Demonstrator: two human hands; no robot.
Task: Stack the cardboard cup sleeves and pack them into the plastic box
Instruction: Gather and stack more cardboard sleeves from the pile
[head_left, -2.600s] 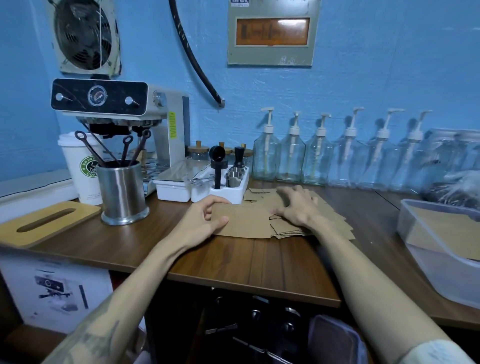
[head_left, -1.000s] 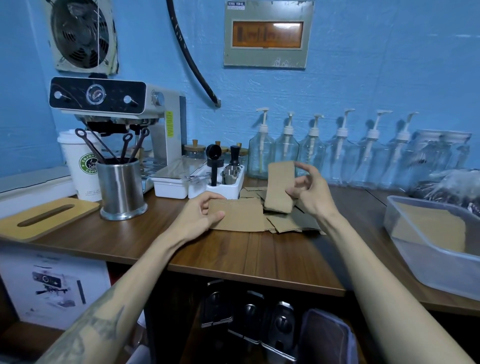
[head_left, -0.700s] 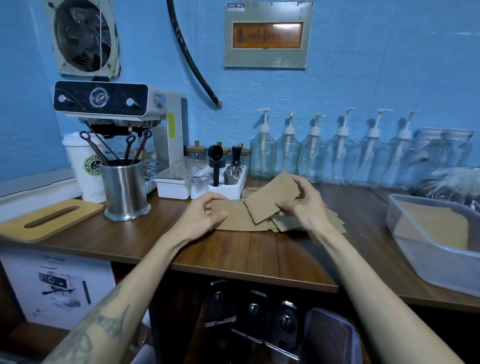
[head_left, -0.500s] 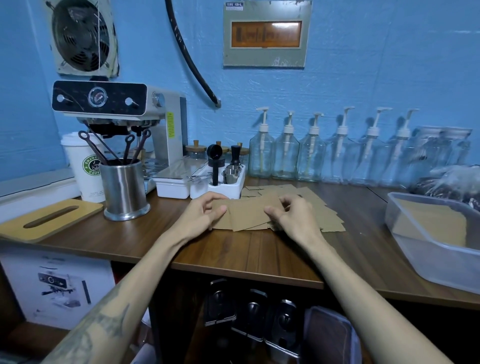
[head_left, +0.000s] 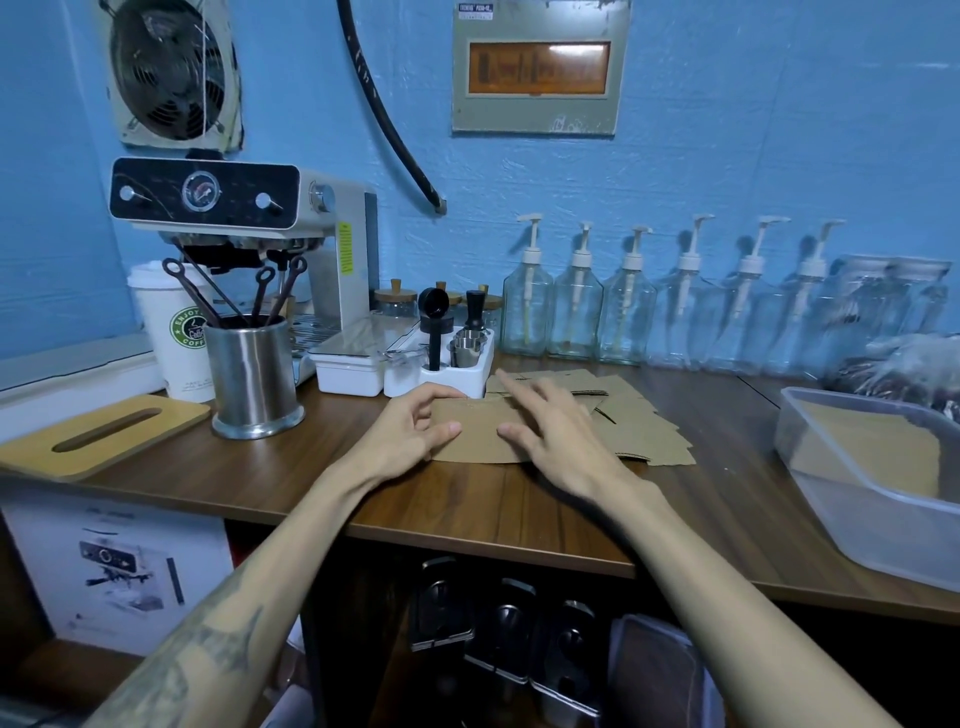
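The flat cardboard sleeves (head_left: 483, 439) lie on the counter (head_left: 519, 509), left of the plastic box (head_left: 862, 512). The left hand (head_left: 410, 434) pinches the stack's edge; the right hand (head_left: 558, 431) rests open on top. They look light, bendy and prone to sliding, best gripped by both edges

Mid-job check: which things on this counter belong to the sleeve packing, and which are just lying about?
Job:
stacked sleeves, held at their left edge by the left hand
loose sleeves
plastic box, sleeves already inside
right hand, above the stack

Lying about:
espresso machine
pump bottles
steel utensil cup
paper coffee cup
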